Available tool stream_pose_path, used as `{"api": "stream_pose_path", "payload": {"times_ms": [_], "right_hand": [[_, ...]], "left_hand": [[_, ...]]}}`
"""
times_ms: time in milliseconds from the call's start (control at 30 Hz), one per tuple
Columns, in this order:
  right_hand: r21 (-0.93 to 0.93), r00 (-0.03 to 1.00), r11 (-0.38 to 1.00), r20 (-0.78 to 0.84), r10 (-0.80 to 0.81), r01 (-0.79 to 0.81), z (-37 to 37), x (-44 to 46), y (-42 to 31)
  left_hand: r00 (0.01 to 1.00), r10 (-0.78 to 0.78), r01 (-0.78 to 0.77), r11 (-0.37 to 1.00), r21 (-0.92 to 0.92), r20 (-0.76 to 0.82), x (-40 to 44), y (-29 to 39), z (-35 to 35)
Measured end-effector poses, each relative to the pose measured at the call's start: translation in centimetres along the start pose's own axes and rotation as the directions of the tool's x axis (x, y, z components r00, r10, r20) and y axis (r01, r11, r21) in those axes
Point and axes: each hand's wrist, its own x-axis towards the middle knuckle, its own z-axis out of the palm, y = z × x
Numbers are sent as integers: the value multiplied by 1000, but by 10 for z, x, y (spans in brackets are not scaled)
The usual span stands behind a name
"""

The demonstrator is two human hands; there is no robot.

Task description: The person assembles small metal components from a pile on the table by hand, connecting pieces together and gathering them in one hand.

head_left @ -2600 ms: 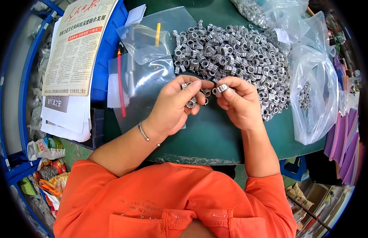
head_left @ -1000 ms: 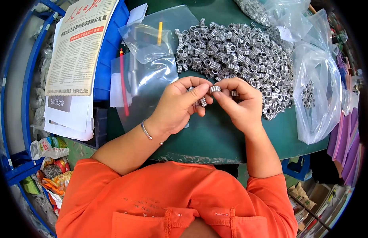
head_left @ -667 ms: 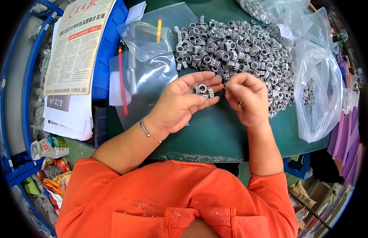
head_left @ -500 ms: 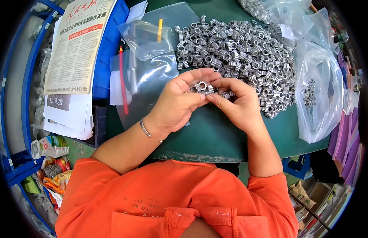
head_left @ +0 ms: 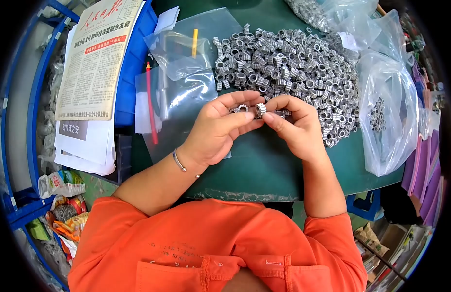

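Observation:
Small toothed metal rings [head_left: 242, 108] lie in my left hand [head_left: 217, 125], which is curled around them with the thumb on top. One more toothed ring [head_left: 260, 111] is pinched at the fingertips of my right hand [head_left: 296, 124], touching or very close to the left fingertips. Under the right fingers a bit of another ring shows, mostly hidden. Just beyond both hands, a large heap of the same grey metal rings [head_left: 288, 63] spreads over the green table [head_left: 264, 175].
Clear plastic sheets [head_left: 186, 87] lie left of the heap, with a red pencil [head_left: 151, 104] and a yellow stick [head_left: 194, 43]. A newspaper [head_left: 91, 73] rests by a blue bin [head_left: 133, 73]. On the right sits a clear plastic bag [head_left: 388, 117] with rings inside.
The ring at the right fingertips has turned and now stands more plainly in sight between the hands. Both hands have shifted only slightly.

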Motion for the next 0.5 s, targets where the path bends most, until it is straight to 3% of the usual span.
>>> {"api": "stream_pose_path", "payload": {"times_ms": [67,100,167,367,500], "right_hand": [[43,999,999,14,29,-30,0,-1,-2],[94,999,994,17,51,-53,0,-1,-3],[145,997,987,21,74,-76,1,-2,-2],[111,999,992,12,-53,51,6,-1,2],[-22,989,990,-35,-142,142,5,0,11]], "left_hand": [[996,-39,57,971,231,-84,-2,2,2],[996,-38,57,971,230,-85,-2,2,3],[991,101,-67,939,338,-83,-2,0,4],[982,160,-113,924,366,-100,-3,-1,8],[989,116,-77,936,343,-94,-4,1,9]]}}
